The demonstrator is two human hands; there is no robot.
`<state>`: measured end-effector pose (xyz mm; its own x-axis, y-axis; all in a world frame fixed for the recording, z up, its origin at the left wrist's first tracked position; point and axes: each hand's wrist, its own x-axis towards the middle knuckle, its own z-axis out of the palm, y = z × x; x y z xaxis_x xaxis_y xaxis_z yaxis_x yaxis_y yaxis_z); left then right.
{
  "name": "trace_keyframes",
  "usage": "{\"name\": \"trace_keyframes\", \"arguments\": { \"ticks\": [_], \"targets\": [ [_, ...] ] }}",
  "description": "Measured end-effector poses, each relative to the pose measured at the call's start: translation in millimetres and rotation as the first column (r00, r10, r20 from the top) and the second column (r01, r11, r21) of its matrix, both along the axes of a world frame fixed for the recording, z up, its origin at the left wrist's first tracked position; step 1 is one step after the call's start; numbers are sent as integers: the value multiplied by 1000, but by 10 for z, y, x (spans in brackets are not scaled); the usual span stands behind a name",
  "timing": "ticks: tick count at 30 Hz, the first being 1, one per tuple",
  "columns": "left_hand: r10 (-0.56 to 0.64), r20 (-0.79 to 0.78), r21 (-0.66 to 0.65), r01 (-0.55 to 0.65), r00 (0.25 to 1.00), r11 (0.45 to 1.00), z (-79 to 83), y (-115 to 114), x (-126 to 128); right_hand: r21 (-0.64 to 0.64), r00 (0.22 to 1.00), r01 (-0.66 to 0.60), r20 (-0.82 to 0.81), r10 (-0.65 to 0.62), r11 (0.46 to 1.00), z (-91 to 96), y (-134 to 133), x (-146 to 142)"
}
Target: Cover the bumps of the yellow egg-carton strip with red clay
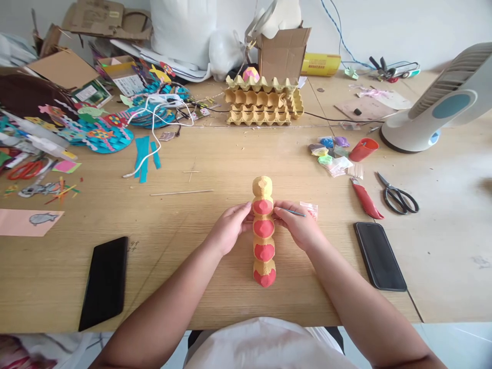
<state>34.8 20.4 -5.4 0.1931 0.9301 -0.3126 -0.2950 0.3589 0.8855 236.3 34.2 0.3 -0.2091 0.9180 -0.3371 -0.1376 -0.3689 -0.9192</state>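
Gripping the egg-carton strip (264,235) from both sides, left fingers (245,209) and right fingers (282,205) seem to steady it between them, red patches (264,252) facing up. The right fingers also pinch a thin blue stick (295,212), probably for handiness; a small bag (312,209) lies just beyond them.

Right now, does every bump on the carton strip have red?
No, not all: the carton strip has red on four bumps; its farthest bump is plain yellow.

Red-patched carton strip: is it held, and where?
Yes: the left hand and right hand hold the carton strip by its sides, nearer its far end.
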Motion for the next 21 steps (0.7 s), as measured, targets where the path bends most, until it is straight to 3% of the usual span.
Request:
{"name": "trace_keyframes", "arguments": {
  "ticks": [6, 12, 17, 21],
  "targets": [
    [3, -390, 141, 56, 921, 988, -50, 30, -106, 208, 947, -101, 320, 30, 973, -60, 56, 37],
    [98, -631, 335, 156, 770, 929, -64, 4, -107, 334, 805, -245, 594, -1, 910, -88, 48, 26],
    [153, -722, 379, 201, 675, 903, -90, 35, -111, 321, 535, -455, 844, -33, 831, 20, -10, 34],
    [215, -731, 414, 171, 648, 894, -116, 37, -125, 274, 204, -432, 958, -202, 859, 238, -88, 169]
  ]
}}
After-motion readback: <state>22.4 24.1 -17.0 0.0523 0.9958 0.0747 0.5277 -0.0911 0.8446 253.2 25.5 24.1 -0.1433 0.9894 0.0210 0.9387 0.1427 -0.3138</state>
